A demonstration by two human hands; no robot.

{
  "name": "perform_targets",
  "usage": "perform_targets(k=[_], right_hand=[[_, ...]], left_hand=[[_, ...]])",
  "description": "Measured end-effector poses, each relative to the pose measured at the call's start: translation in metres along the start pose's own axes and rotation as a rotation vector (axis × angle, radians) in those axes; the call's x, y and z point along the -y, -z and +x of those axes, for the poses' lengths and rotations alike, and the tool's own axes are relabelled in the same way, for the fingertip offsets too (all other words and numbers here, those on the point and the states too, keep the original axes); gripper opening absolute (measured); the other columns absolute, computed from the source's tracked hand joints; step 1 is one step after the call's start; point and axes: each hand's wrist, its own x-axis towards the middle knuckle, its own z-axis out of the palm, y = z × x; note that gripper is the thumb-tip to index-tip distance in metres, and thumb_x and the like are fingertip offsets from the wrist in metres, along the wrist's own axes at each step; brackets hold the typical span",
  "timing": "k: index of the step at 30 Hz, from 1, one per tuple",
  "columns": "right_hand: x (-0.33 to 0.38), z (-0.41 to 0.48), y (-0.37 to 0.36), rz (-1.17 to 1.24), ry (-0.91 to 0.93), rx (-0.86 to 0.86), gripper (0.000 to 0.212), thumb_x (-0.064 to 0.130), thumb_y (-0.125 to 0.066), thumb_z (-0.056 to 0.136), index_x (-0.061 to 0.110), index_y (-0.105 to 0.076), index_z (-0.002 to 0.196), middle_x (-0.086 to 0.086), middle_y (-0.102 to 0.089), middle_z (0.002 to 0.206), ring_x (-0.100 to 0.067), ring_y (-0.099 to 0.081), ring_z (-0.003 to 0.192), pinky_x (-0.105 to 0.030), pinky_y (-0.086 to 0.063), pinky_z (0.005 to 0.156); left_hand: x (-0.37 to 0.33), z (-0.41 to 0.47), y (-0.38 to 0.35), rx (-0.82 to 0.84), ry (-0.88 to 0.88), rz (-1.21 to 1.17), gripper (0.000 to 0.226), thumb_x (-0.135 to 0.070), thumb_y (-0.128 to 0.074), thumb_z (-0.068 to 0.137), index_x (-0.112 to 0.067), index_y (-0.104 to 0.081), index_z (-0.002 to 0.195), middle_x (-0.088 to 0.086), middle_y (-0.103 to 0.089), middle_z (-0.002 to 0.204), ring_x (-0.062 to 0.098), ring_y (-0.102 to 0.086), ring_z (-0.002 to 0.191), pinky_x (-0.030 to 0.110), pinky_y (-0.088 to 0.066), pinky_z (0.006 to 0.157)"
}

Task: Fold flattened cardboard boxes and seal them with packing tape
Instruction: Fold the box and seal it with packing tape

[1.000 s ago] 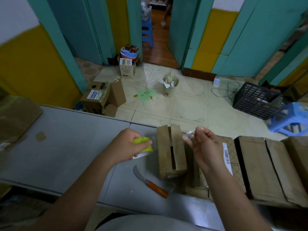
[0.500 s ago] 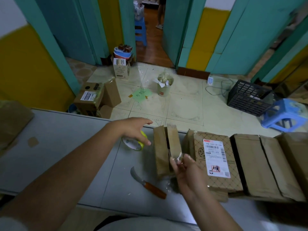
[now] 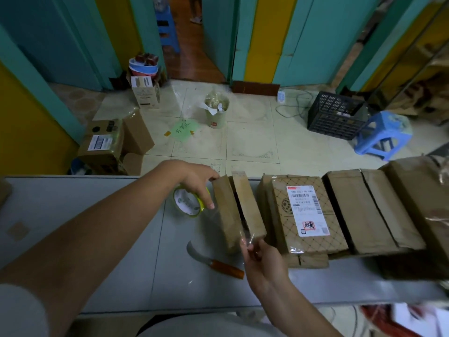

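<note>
A small brown cardboard box [image 3: 250,205], two top flaps meeting at a dark seam, sits on the grey desk [image 3: 97,215] beside a labelled parcel [image 3: 281,220]. The right hand [image 3: 263,261] pinches a clear tape strip [image 3: 246,237] at its near end; the left hand [image 3: 194,177] fingers grip the yellow-rimmed tape roll [image 3: 188,203].

Tape roll [image 3: 188,204]: far rim hidden under the holding left hand [image 3: 192,176] fingers | clear tape strip [image 3: 246,235]: faint film, end covered by pinching right hand [image 3: 263,261] fingertips | label [image 3: 306,210] right of those fingertips: print too small | lower box [image 3: 308,260]: mostly covered | far-right boxes [image 3: 418,198]: cut by frame edge | red-white shape [image 3: 401,319]: blurred
</note>
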Motion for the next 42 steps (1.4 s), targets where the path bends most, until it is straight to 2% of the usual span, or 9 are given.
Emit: perform_targets(k=[5, 13, 17, 23, 25, 29, 34, 38, 42], right_hand=[[0.008, 0.020, -0.013, -0.050, -0.035, 0.062, 0.016, 0.000, -0.046, 0.106, -0.004, -0.061, 0.101, -0.013, -0.052, 0.080, -0.017, -0.043, 0.068, -0.039, -0.064, 0.056], [0.015, 0.034, -0.051, -0.303, 0.110, 0.074, 0.021, -0.007, -0.050, 0.103, -0.002, -0.063, 0.086, -0.007, -0.061, 0.055, -0.018, -0.050, 0.065, -0.036, -0.053, 0.072], [0.018, 0.039, -0.063, -0.426, 0.147, 0.106, 0.019, -0.002, -0.053, 0.102, 0.000, -0.069, 0.092, -0.014, -0.067, 0.083, -0.021, -0.058, 0.076, -0.034, -0.054, 0.071], [0.020, 0.040, -0.067, -0.580, 0.280, 0.184, 0.020, -0.001, -0.054, 0.102, 0.002, -0.064, 0.085, -0.011, -0.055, 0.074, -0.018, -0.056, 0.070, -0.030, -0.057, 0.063], [0.018, 0.040, -0.064, -0.631, 0.340, 0.199, 0.013, 0.003, -0.057, 0.103, -0.002, -0.065, 0.094, -0.013, -0.058, 0.077, -0.018, -0.060, 0.067, -0.029, -0.059, 0.062], [0.013, 0.046, -0.060, -0.822, 0.512, 0.157, 0.012, 0.012, -0.060, 0.103, 0.002, -0.066, 0.103, -0.011, -0.066, 0.085, -0.018, -0.066, 0.071, -0.028, -0.057, 0.064], [0.010, 0.058, -0.058, -1.056, 0.716, 0.139, 0.011, 0.018, -0.061, 0.101, 0.008, -0.067, 0.100, -0.009, -0.071, 0.092, -0.022, -0.067, 0.084, -0.031, -0.055, 0.068], [0.004, 0.046, -0.060, -1.087, 0.995, 0.216, 0.008, 0.014, -0.061, 0.101, 0.015, -0.061, 0.093, -0.003, -0.066, 0.087, 0.000, -0.062, 0.076, -0.013, -0.046, 0.067], [-0.004, 0.040, -0.053, -1.053, 1.122, 0.286, 0.007, 0.013, -0.062, 0.101, 0.016, -0.060, 0.095, -0.001, -0.065, 0.089, -0.008, -0.061, 0.082, -0.015, -0.047, 0.073]], left_hand=[[0.018, -0.020, -0.007, -0.045, 0.012, -0.036, 0.058, -0.063, -0.092, 0.067, -0.035, -0.071, 0.113, -0.014, -0.075, 0.106, 0.012, -0.071, 0.099, 0.039, -0.059, 0.090], [0.040, -0.072, -0.062, -0.196, 0.100, -0.359, 0.049, -0.055, -0.092, 0.072, -0.022, -0.079, 0.106, -0.004, -0.080, 0.104, 0.017, -0.075, 0.101, 0.050, -0.057, 0.100], [0.041, -0.089, -0.093, -0.314, 0.152, -0.583, 0.060, -0.064, -0.092, 0.062, -0.022, -0.082, 0.103, -0.002, -0.082, 0.100, 0.019, -0.077, 0.099, 0.050, -0.058, 0.101], [0.036, -0.103, -0.110, -0.392, 0.193, -0.690, 0.089, -0.081, -0.089, 0.050, -0.012, -0.082, 0.105, 0.010, -0.080, 0.102, 0.026, -0.076, 0.100, 0.053, -0.057, 0.100], [0.034, -0.107, -0.109, -0.387, 0.209, -0.697, 0.094, -0.081, -0.089, 0.051, -0.006, -0.080, 0.107, 0.013, -0.080, 0.102, 0.029, -0.076, 0.098, 0.048, -0.058, 0.094], [0.030, -0.107, -0.110, -0.371, 0.252, -0.658, 0.049, -0.053, -0.090, 0.078, -0.009, -0.082, 0.098, 0.003, -0.078, 0.085, 0.012, -0.071, 0.079, 0.024, -0.052, 0.071], [0.032, -0.092, -0.118, -0.405, 0.237, -0.708, 0.043, -0.044, -0.090, 0.076, -0.016, -0.082, 0.108, -0.001, -0.081, 0.102, 0.016, -0.076, 0.098, 0.045, -0.057, 0.102], [0.033, -0.086, -0.112, -0.408, 0.252, -0.703, 0.035, -0.037, -0.091, 0.081, -0.020, -0.081, 0.109, -0.002, -0.082, 0.102, 0.013, -0.077, 0.097, 0.040, -0.059, 0.100], [0.031, -0.088, -0.110, -0.398, 0.252, -0.718, 0.031, -0.033, -0.090, 0.083, -0.020, -0.079, 0.109, 0.000, -0.081, 0.106, 0.015, -0.076, 0.101, 0.036, -0.060, 0.099]])
